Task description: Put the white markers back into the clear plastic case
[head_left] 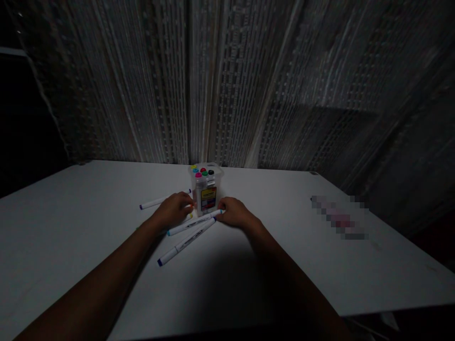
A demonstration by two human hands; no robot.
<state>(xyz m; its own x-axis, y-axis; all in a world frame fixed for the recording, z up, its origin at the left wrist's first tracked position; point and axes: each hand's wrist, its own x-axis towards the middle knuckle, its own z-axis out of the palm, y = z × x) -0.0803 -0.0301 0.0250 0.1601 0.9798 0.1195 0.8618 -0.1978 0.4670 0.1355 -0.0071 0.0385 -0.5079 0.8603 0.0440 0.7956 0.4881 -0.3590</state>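
A clear plastic marker box (206, 189) stands upright near the far middle of the white table (71, 227), with several coloured marker caps showing at its top. My left hand (174, 208) rests curled beside the box's left side, fingers closed over a marker with a yellow tip. My right hand (234, 212) lies at the box's right side, fingertips pinching the end of a teal-capped marker (194, 224). A blue-capped marker (186, 241) lies just in front of it. Another white marker (161, 200) lies to the left, behind my left hand.
A blurred flat object (339, 218) lies at the table's right side. A pale curtain (227, 80) hangs close behind the table. The table's near edge runs along the bottom right of the view, with dark floor beyond.
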